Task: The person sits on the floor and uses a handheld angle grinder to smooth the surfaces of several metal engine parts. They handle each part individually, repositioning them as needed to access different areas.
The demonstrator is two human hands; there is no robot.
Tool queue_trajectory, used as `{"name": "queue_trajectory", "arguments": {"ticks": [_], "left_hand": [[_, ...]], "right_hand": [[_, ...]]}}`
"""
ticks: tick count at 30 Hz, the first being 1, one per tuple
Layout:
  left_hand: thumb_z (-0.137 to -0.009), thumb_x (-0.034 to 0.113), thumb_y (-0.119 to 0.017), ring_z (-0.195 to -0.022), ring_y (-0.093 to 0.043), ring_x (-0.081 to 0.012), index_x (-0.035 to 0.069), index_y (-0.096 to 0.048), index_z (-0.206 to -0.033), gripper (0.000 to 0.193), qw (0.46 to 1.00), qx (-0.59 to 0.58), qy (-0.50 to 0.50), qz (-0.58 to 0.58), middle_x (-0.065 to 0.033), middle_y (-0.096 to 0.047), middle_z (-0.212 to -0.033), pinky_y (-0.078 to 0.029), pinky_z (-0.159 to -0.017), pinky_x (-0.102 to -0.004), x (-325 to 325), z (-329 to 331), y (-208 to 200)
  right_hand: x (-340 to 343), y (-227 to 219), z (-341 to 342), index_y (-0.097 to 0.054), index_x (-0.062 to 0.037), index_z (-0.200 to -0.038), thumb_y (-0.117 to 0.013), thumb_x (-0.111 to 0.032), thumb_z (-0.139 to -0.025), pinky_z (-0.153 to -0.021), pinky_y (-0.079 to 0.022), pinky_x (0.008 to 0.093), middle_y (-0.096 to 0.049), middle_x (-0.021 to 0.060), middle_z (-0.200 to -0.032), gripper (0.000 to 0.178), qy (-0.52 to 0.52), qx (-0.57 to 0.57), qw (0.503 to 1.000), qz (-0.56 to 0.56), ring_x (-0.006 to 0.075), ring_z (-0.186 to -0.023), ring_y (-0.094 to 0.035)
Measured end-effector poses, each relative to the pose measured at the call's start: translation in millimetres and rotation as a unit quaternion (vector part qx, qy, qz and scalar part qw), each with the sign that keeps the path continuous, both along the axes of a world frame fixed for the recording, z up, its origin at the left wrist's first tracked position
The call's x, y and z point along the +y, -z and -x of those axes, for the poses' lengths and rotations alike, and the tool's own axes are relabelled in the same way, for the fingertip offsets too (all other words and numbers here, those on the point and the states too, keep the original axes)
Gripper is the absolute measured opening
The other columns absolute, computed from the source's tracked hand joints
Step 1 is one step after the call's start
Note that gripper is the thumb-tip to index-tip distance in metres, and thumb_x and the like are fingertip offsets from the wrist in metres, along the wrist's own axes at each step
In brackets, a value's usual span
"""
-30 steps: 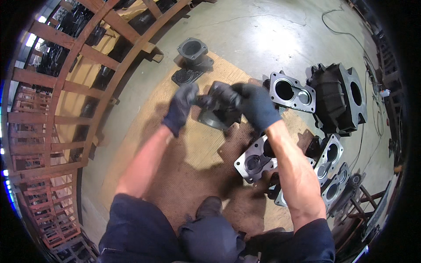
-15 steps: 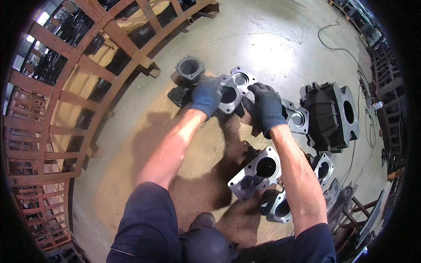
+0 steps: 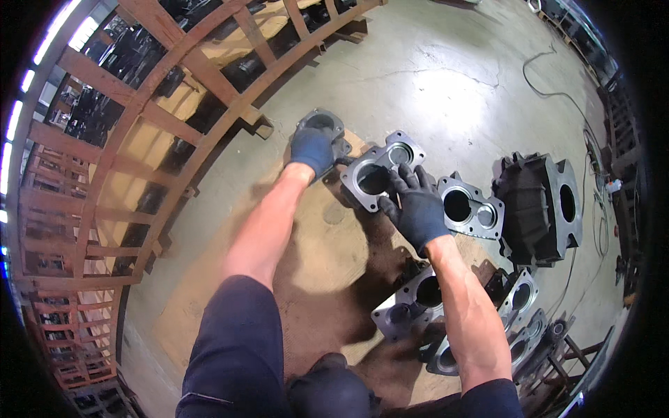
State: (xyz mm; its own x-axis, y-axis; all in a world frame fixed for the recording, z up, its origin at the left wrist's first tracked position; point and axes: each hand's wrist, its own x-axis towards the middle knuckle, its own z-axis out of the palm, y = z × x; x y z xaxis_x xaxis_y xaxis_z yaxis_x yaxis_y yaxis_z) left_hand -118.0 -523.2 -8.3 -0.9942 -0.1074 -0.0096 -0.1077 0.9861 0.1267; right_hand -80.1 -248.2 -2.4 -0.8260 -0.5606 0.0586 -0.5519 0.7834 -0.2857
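The gloved left hand (image 3: 312, 152) reaches farther forward; the right hand (image 3: 421, 212) stays palm-down, fingers (image 3: 412, 181) parted.

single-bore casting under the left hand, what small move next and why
Perhaps firm up the hold of the left hand on the single-bore casting: that hand already covers its near side, though the grip itself is hidden. The right hand lies open on the two-bore casting, seemingly less ready to lift.

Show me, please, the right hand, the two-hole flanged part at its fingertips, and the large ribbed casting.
Right hand (image 3: 420, 209): head view, on the back of the hand.
Two-hole flanged part (image 3: 383, 163): head view, on the face between its holes.
Ribbed casting (image 3: 524, 209): head view, on its dark ribbed side.
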Motion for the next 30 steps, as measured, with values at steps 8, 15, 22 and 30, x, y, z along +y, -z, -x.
{"name": "queue_trajectory", "arguments": {"ticks": [8,15,22,30], "left_hand": [[-0.09,0.027,-0.062,-0.095,-0.07,-0.0357,0.016,-0.075,-0.107,0.025,0.991,-0.064,0.114,0.028,-0.017,-0.074,-0.098,-0.054,-0.086,-0.0446,-31,-50,-2],[-0.081,0.037,-0.074,-0.098,-0.068,-0.0419,0.004,-0.07,-0.107,0.042,0.978,-0.006,0.087,-0.191,-0.025,-0.071,-0.103,-0.056,-0.086,-0.0466,-2,-156,-33],[-0.087,0.043,-0.072,-0.079,-0.066,-0.0381,0.01,-0.075,-0.097,0.035,0.972,0.202,-0.114,-0.045,-0.019,-0.07,-0.087,-0.051,-0.075,-0.0492,23,-156,14],[-0.1,0.038,-0.059,-0.066,-0.069,-0.0286,0.005,-0.076,-0.096,0.038,0.95,0.132,-0.138,-0.248,-0.0162,-0.073,-0.081,-0.053,-0.062,-0.0406,12,-191,-60]], "right_hand": [[4,-1,9,-0.055,-0.0154,-0.144,-0.062,-0.047,-0.092,-0.115,-0.037,0.0546,-0.046,0.0126,-0.155,0.061,0.019,-0.03,0.999,0.013,0.0416,-0.143,-0.04],[17,16,13,-0.054,-0.0173,-0.145,-0.062,-0.043,-0.091,-0.116,-0.032,0.0574,-0.047,0.0138,-0.154,0.06,0.01,0.004,1.0,-0.01,0.0433,-0.143,-0.04],[1,-13,5,-0.054,-0.0169,-0.146,-0.059,-0.045,-0.095,-0.121,-0.031,0.0452,-0.038,0.0123,-0.16,0.058,-0.007,-0.083,0.996,-0.013,0.039,-0.15,-0.029],[64,-23,-39,-0.067,-0.0052,-0.127,-0.07,-0.042,-0.089,-0.111,-0.043,0.042,-0.058,0.0185,-0.141,0.053,-0.004,-0.081,0.985,0.15,0.0342,-0.131,-0.055]]}}
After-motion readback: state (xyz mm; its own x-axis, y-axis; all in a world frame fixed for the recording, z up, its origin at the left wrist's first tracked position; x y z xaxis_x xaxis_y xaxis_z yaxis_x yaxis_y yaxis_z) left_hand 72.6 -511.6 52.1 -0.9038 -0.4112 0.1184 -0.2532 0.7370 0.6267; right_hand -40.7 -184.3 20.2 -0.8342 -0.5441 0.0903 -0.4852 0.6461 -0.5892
